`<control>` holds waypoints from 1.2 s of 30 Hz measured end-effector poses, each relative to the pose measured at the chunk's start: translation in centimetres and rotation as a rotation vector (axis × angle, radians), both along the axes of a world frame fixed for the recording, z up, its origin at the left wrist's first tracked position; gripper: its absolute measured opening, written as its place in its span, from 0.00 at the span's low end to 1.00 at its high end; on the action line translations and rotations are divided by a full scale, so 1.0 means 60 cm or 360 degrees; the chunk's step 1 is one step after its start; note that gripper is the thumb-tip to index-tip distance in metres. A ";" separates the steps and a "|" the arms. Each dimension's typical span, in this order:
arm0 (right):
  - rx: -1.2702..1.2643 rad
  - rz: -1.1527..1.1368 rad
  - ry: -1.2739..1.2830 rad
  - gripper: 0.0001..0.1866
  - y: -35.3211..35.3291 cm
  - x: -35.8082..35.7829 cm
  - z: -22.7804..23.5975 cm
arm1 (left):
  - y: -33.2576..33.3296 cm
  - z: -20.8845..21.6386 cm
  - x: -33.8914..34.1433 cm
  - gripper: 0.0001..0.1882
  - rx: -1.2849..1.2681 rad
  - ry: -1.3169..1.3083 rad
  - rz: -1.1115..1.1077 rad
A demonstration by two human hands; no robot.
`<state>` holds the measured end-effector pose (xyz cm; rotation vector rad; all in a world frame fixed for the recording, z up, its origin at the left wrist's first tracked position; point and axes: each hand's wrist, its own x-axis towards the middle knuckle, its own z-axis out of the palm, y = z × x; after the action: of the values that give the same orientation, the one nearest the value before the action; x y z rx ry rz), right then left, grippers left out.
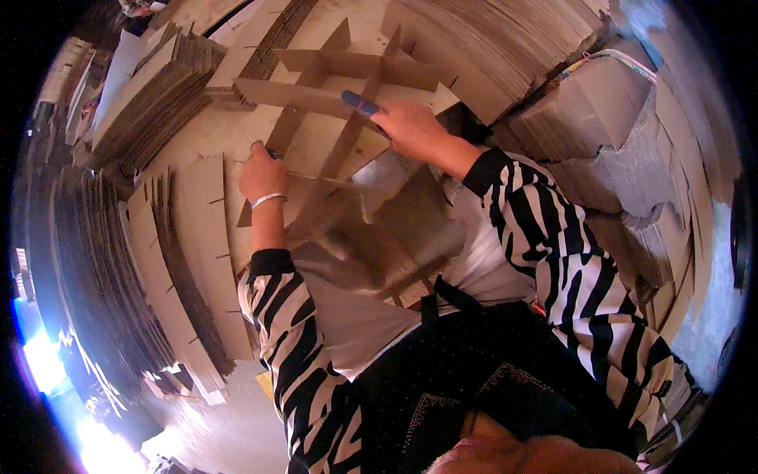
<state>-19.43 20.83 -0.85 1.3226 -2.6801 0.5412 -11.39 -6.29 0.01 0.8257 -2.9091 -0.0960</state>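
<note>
An interlocked grid of brown cardboard divider strips (320, 101) stands on the work surface in front of me. My left hand (262, 174), a pale band at its wrist, is closed at the grid's near left side. Its fingers pinch a cardboard strip (312, 175) that runs rightward, partly out of sight. My right hand (414, 134) reaches over the grid's right side, with a blue-covered finger (360, 103) stretched out along a cross strip. The undersides of the right fingers are hidden.
Slotted cardboard sheets (197, 237) stand in rows at the left, beside a dense dark stack (95, 261). Another cardboard pile (158, 99) lies at the far left. Large stacks (489, 55) rise at the far right, with further bundles (608, 118) beside my right arm.
</note>
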 end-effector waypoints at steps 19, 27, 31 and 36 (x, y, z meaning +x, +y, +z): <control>0.0433 0.0077 -0.0276 0.16 -0.028 -0.026 0.012 | -0.003 0.009 -0.009 0.11 0.0052 -0.0140 -0.0011; -0.0162 -0.0617 0.0143 0.13 0.040 -0.101 0.027 | -0.116 0.044 0.063 0.18 0.0203 0.0438 -0.0104; -0.0089 -0.0538 -0.0694 0.15 0.015 -0.111 -0.034 | -0.094 -0.020 0.046 0.19 0.0822 -0.0104 -0.0421; -0.0436 -0.0211 -0.1119 0.14 -0.059 -0.051 -0.015 | 0.166 -0.024 0.032 0.22 0.0846 -0.0047 -0.0726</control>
<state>-22.46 17.27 -1.75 0.9943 -3.0004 1.5317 -9.50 3.67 -1.45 0.1836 -3.0739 -0.9289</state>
